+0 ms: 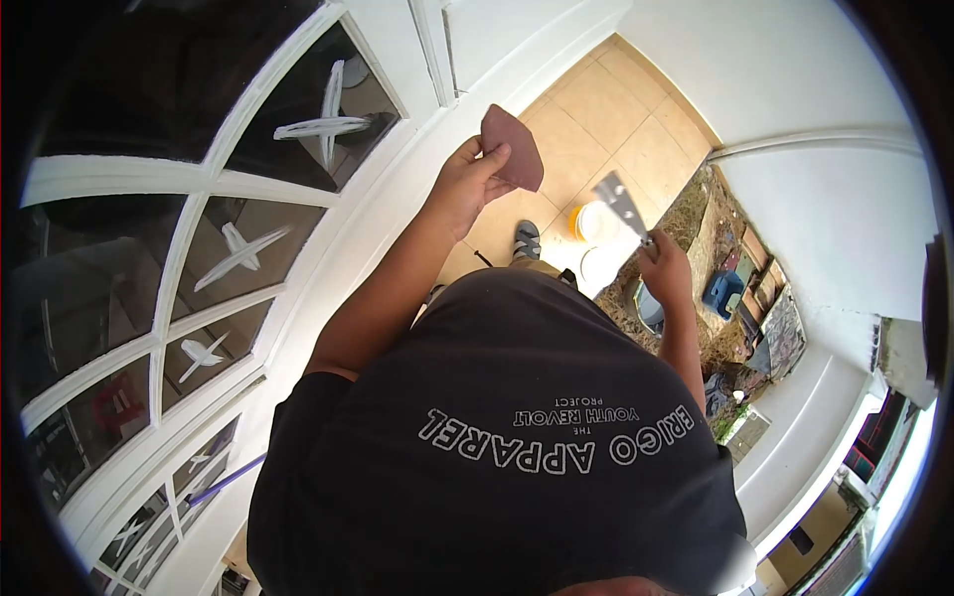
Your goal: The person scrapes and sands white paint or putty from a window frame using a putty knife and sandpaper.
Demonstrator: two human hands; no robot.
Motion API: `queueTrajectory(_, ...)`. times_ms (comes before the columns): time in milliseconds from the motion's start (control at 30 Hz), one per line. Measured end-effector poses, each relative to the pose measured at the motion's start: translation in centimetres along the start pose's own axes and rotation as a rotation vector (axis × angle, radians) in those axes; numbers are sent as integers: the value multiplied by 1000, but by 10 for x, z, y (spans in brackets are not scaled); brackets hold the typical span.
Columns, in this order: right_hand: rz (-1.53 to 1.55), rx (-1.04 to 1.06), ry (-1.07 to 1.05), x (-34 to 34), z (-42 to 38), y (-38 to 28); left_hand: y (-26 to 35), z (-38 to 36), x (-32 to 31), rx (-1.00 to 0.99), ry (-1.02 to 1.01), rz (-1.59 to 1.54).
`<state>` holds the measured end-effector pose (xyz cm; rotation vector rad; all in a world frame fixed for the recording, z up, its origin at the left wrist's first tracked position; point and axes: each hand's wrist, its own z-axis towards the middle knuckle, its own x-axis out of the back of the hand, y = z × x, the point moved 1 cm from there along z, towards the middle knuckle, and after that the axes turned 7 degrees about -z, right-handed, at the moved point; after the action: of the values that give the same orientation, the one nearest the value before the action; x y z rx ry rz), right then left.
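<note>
My left hand (465, 187) pinches a folded reddish-brown sheet (513, 149), which looks like sandpaper, between thumb and fingers, near the white window frame. On the other side, my right hand (664, 263) is closed around the handle of a putty knife (622, 206). Its flat metal blade points up and to the left, and bright light falls close by. Beneath the blade, a white and yellow bucket (586, 223) stands on the tiled floor.
White-framed panes (248, 179) with white cross marks line the left. Beige tiles (586, 104) lie ahead. At the right are a soil strip with planks, a blue container (722, 293) and a white wall (825, 219). A sandalled foot (527, 238) shows below.
</note>
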<state>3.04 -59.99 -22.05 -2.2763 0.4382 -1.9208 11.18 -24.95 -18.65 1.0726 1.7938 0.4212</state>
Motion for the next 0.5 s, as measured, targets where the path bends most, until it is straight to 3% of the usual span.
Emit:
queueTrajectory(67, 43, -38, 207, 20, -15, -3, -5, 2, 10, 24, 4, -12)
queueTrajectory(167, 72, 107, 485, 70, -25, -33, -20, 2, 7, 97, -26, 4)
queueTrajectory(200, 291, 56, 619, 71, -24, -38, -22, 2, 4, 111, -45, 11)
queueTrajectory(267, 914, 172, 807, 71, -15, -61, -25, 5, -3, 135, -78, 20)
queueTrajectory(333, 1250, 299, 725, 29, -4, -75, -24, 8, -6, 166, -145, -72)
queueTrajectory(400, -218, 298, 212, 14, 0, -63, -23, 13, -10, 121, -110, -61)
queueTrajectory(467, -588, 32, -406, -22, -5, -6, -20, 15, -5, 48, -49, -74)
queueTrajectory(500, -442, -12, -353, -27, -17, 20, -17, 13, 2, -16, 6, 7)
